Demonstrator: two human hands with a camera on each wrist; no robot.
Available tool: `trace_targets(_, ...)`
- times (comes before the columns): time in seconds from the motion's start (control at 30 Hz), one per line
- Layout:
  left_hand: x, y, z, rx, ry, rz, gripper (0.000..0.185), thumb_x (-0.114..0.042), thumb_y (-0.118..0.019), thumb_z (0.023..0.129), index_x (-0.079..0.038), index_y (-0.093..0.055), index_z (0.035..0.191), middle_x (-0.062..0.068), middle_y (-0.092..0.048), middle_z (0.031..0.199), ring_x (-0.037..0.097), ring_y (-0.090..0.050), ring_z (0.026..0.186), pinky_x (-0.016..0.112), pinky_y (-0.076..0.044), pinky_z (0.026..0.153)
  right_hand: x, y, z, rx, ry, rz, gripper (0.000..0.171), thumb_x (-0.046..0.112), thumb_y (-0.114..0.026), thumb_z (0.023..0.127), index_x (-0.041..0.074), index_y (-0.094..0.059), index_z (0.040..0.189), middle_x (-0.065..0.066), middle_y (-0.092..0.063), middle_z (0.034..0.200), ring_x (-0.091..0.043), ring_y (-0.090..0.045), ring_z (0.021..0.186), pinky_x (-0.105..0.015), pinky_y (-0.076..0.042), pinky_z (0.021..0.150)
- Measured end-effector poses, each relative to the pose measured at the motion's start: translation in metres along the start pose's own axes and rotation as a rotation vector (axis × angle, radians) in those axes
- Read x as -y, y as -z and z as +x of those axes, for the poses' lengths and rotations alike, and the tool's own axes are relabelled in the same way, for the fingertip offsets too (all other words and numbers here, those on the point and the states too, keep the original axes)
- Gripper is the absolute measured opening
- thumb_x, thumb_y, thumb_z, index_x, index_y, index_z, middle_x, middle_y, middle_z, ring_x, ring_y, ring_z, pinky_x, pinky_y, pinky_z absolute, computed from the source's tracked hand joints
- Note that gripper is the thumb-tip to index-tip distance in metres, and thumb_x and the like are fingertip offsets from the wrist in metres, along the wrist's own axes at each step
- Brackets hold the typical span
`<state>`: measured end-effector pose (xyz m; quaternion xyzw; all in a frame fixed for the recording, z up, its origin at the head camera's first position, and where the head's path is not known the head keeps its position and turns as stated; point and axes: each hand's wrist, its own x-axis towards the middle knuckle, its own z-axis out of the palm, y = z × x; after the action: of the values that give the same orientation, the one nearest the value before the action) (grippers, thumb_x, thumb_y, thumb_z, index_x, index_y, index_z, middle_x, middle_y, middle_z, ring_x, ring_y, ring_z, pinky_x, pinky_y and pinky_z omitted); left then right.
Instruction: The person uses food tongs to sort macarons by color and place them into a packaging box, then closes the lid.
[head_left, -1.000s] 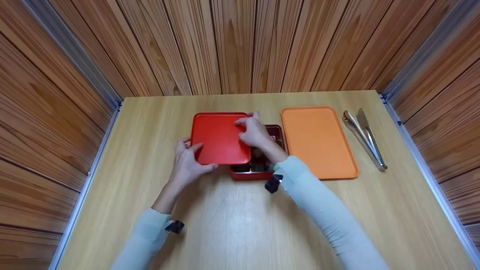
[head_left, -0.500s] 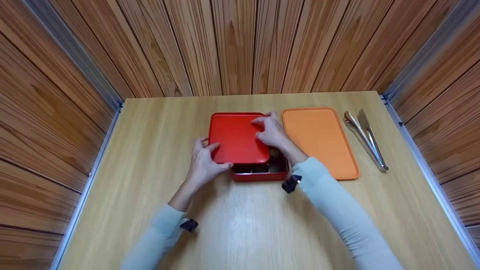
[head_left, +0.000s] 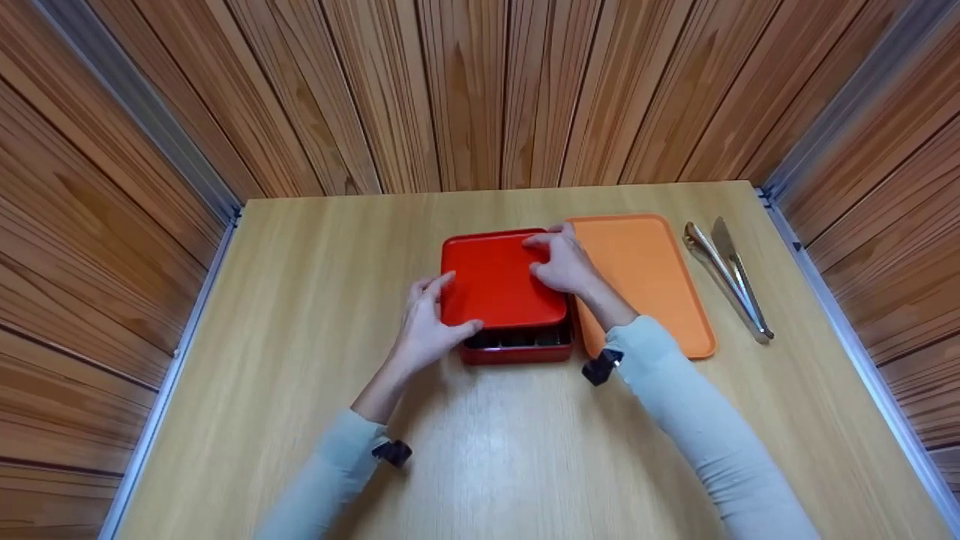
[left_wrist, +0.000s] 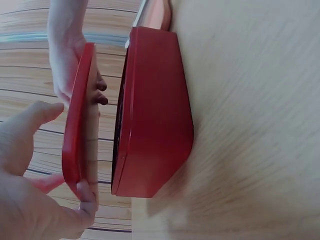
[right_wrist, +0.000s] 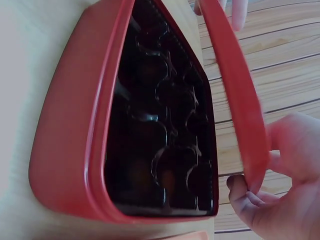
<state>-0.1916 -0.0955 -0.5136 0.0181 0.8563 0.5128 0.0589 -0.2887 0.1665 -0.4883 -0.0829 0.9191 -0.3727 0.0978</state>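
Note:
A square red lid (head_left: pixel 501 281) is held a little above a red box (head_left: pixel 517 354), covering most of it in the head view. My left hand (head_left: pixel 431 327) grips the lid at its near left corner, and my right hand (head_left: pixel 566 264) grips its far right corner. From the left wrist, a gap shows between the lid (left_wrist: pixel 75 120) and the box wall (left_wrist: pixel 155 110). In the right wrist view, the box's dark insert (right_wrist: pixel 150 117) has several compartments with curved dividers. What lies in them is too dark to tell.
An orange tray (head_left: pixel 637 281) lies close against the box's right side. Further right, metal tongs (head_left: pixel 720 262) and a knife-like utensil (head_left: pixel 735 259) lie side by side. Wood-panelled walls (head_left: pixel 465 97) stand behind and on both sides of the table (head_left: pixel 480 465).
Both hands have carried the lid to the right, from partly beside the box to over it. The box, tray and utensils have stayed in place.

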Motion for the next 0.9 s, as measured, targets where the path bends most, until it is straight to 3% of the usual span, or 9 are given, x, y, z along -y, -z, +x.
trace_targets(0.13,0.001,0.002,0.007,-0.001,0.052,-0.096,0.096,-0.024,-0.084,0.099,-0.017,-0.031,0.179,0.013,-0.045,0.173,0.032,-0.057,0.140,0.050,-0.061,0.118,-0.002,0.002,-0.001,0.015,0.019,-0.004,0.052,0.007,-0.068,0.105,0.002,-0.065,0.156,-0.029,-0.031,0.171,-0.049,-0.046,0.154,-0.061,-0.043,0.133)
trace_targets(0.3,0.000,0.004,0.020,-0.006,0.118,-0.190,0.091,-0.022,-0.078,0.104,-0.014,-0.027,0.180,0.015,-0.057,0.161,0.030,-0.067,0.127,0.042,-0.067,0.111,-0.002,0.004,-0.003,0.031,0.034,-0.012,0.059,0.008,-0.069,0.105,0.005,-0.058,0.163,-0.031,-0.032,0.168,-0.050,-0.047,0.151,-0.061,-0.047,0.128)
trace_targets(0.6,0.002,0.000,0.034,0.021,0.067,-0.146,0.096,-0.022,-0.076,0.104,-0.010,-0.020,0.181,0.023,-0.068,0.135,0.032,-0.070,0.118,0.037,-0.066,0.098,-0.003,0.006,-0.005,0.002,0.048,-0.034,0.070,0.009,-0.070,0.103,0.005,-0.047,0.170,-0.034,-0.038,0.163,-0.050,-0.054,0.143,-0.061,-0.050,0.121)
trace_targets(0.8,0.004,-0.002,0.036,0.017,0.040,-0.160,0.096,-0.019,-0.080,0.103,-0.010,-0.025,0.180,0.020,-0.070,0.121,0.025,-0.068,0.104,0.026,-0.059,0.083,-0.006,0.008,-0.007,-0.007,0.057,-0.048,0.074,0.012,-0.071,0.104,0.007,-0.043,0.173,-0.033,-0.045,0.151,-0.043,-0.053,0.124,-0.054,-0.049,0.106)
trace_targets(0.9,0.002,-0.001,0.036,0.009,0.021,-0.156,0.096,-0.018,-0.082,0.101,-0.007,-0.027,0.179,0.019,-0.070,0.116,0.022,-0.066,0.100,0.024,-0.057,0.081,-0.007,0.011,-0.007,-0.008,0.044,-0.043,0.071,0.014,-0.071,0.105,0.006,-0.045,0.171,-0.033,-0.050,0.153,-0.043,-0.053,0.130,-0.058,-0.049,0.114)
